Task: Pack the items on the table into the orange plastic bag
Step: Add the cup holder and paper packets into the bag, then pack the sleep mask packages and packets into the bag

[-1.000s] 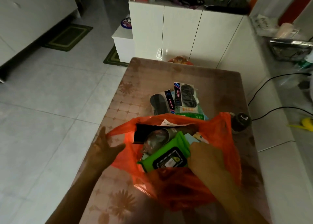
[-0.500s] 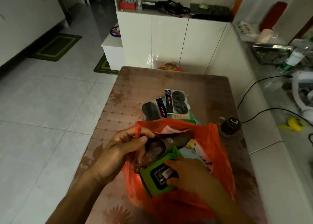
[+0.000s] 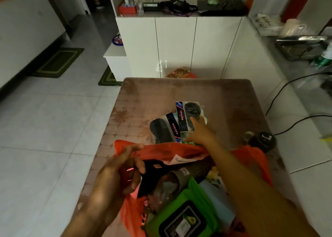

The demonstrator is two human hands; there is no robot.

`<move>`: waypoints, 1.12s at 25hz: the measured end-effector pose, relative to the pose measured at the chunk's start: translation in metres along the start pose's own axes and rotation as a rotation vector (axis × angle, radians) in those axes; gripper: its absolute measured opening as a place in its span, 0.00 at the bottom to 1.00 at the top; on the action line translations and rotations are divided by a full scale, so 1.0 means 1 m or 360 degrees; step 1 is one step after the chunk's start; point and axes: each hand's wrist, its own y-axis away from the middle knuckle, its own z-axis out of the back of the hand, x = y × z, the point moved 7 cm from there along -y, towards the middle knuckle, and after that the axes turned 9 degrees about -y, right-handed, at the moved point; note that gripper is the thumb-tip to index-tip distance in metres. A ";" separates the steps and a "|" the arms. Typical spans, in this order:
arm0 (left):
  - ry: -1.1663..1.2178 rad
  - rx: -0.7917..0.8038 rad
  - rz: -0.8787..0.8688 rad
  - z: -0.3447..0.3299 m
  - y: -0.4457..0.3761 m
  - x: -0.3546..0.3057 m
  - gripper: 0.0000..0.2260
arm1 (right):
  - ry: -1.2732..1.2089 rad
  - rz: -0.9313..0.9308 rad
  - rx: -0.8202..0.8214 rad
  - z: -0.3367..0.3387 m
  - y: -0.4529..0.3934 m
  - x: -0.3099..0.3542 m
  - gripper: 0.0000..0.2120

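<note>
The orange plastic bag (image 3: 179,151) stands open at the near end of the brown table (image 3: 179,91). Inside it lie a green wipes pack (image 3: 194,209), a grey bottle (image 3: 179,179) and a black item (image 3: 152,172). My left hand (image 3: 116,174) pinches the bag's left rim. My right hand (image 3: 201,130) reaches over the bag, fingers spread, resting on the clear packets with black pads (image 3: 179,122) that lie just beyond the bag. Whether the fingers grip a packet is unclear. A green packet edge (image 3: 190,143) shows under the hand.
A small black jar (image 3: 264,139) stands on the table to the right of the bag. White cabinets (image 3: 176,44) rise behind the table. A counter at right carries black cables (image 3: 287,122) and a metal tray (image 3: 301,44). Tiled floor lies to the left.
My right hand left the green wipes pack inside the bag and stretched forward onto the packets. My left hand keeps hold of the bag rim.
</note>
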 end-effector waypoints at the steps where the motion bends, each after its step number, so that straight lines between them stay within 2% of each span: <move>1: -0.0032 -0.0015 0.0015 0.005 -0.004 0.004 0.14 | 0.0124 -0.0048 0.0097 -0.014 -0.015 -0.009 0.55; 3: -0.0105 -0.0015 0.0022 0.013 -0.007 0.009 0.15 | 0.0208 -0.0094 0.0153 -0.032 -0.033 -0.023 0.56; 4: -0.0122 -0.0012 0.0028 0.015 -0.008 0.011 0.16 | 0.0215 -0.0054 0.0101 -0.035 -0.037 -0.028 0.50; 7: -0.0108 -0.0017 0.0052 0.018 -0.008 0.013 0.17 | 0.0108 0.0174 -0.0173 -0.024 -0.038 -0.028 0.18; 8: -0.0105 -0.0024 0.0057 0.017 -0.008 0.013 0.17 | 0.0049 0.0185 -0.0185 -0.019 -0.035 -0.027 0.14; 14: -0.0059 -0.0047 0.0037 0.009 0.001 0.004 0.17 | -0.0190 0.0146 -0.0167 0.002 -0.005 -0.030 0.07; 17: -0.0070 -0.0035 0.0032 0.003 0.011 0.001 0.17 | -0.0471 0.0097 -0.0183 0.011 0.018 -0.036 0.18; 19: -0.0101 -0.0041 0.0030 0.000 0.018 -0.001 0.17 | -0.0838 0.0088 -0.0237 0.028 0.040 -0.030 0.19; 21: -0.0122 -0.0056 -0.0026 -0.001 0.025 -0.006 0.16 | -0.1303 0.0106 -0.0522 0.062 0.074 -0.019 0.12; 23: -0.0191 -0.0117 -0.0122 0.002 0.033 -0.015 0.14 | -0.2006 0.0095 -0.0774 0.099 0.130 -0.007 0.05; 25: -0.0298 -0.0192 -0.0209 0.010 0.043 -0.026 0.12 | -0.2616 0.0168 -0.0657 0.112 0.193 0.009 0.09; 26: -0.0323 -0.0200 -0.0250 0.014 0.049 -0.031 0.11 | -0.2693 0.0173 -0.0502 0.106 0.222 0.015 0.10; 28: -0.0298 -0.0133 -0.0356 0.016 0.060 -0.038 0.13 | -0.2475 0.0049 -0.0179 0.069 0.261 0.020 0.11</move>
